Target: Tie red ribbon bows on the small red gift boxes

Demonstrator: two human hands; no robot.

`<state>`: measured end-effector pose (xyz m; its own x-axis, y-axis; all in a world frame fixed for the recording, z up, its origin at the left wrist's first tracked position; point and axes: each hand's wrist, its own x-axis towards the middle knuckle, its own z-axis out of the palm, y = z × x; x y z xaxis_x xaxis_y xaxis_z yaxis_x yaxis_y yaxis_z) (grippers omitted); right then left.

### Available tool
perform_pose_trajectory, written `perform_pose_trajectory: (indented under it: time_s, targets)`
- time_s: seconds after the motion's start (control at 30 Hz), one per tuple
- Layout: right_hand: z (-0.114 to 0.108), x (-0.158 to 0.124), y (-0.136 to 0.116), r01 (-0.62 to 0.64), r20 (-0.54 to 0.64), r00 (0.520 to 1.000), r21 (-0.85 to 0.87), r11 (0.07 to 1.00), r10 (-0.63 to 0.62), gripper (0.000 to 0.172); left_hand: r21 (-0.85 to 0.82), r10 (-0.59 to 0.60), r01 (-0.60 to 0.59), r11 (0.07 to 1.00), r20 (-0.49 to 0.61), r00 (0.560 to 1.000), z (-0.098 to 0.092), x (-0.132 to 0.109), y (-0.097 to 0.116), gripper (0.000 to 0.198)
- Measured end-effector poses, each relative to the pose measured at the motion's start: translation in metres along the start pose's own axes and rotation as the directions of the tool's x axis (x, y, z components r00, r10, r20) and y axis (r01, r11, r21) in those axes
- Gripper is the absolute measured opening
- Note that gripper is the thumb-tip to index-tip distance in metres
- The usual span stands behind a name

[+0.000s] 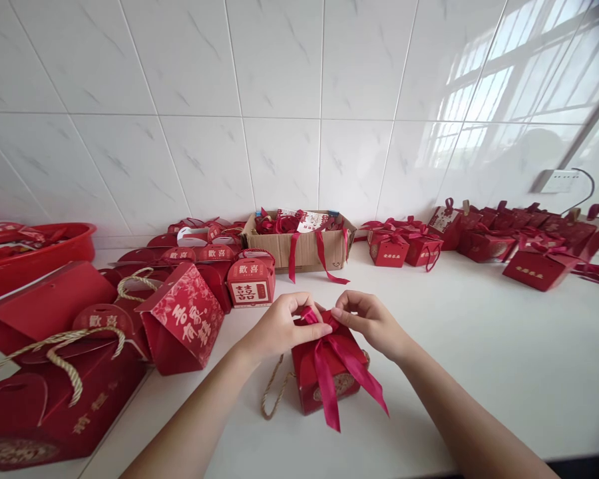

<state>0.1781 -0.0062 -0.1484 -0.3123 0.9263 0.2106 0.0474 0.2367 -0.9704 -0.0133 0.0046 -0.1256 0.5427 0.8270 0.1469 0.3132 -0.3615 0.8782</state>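
Note:
A small red gift box (309, 379) stands on the white counter (479, 352) in front of me. A red ribbon (337, 369) is tied over its top, and two tails hang down its front. A beige rope handle (272, 396) loops out at its left side. My left hand (279, 327) pinches the ribbon at the knot from the left, fingers closed. My right hand (367, 319) pinches the ribbon from the right, fingers closed as well. Both hands sit on top of the box.
Red gift bags and boxes (180, 319) crowd the left side. A red basin (34, 256) stands at far left. A cardboard carton (299, 243) with ribbons and cards sits against the tiled wall. Ribbon-tied red boxes (479, 243) line the back right. A wall socket (556, 181) is at right.

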Motion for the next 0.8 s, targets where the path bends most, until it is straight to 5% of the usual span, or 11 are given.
perform_pose_trajectory:
  time_s: [0.4, 0.8]
  targets:
    - [-0.016, 0.005, 0.004, 0.038, -0.037, 0.998, -0.101, 0.994, -0.042, 0.035, -0.032, 0.003, -0.004, 0.999, -0.026, 1.0, 0.0, 0.002, 0.0, 0.029]
    - [-0.028, 0.004, -0.004, -0.02, 0.246, 0.967, -0.208, 0.978, 0.072, 0.038, -0.171, -0.003, 0.007, 0.985, 0.025, 1.0, -0.001, 0.001, 0.0, 0.027]
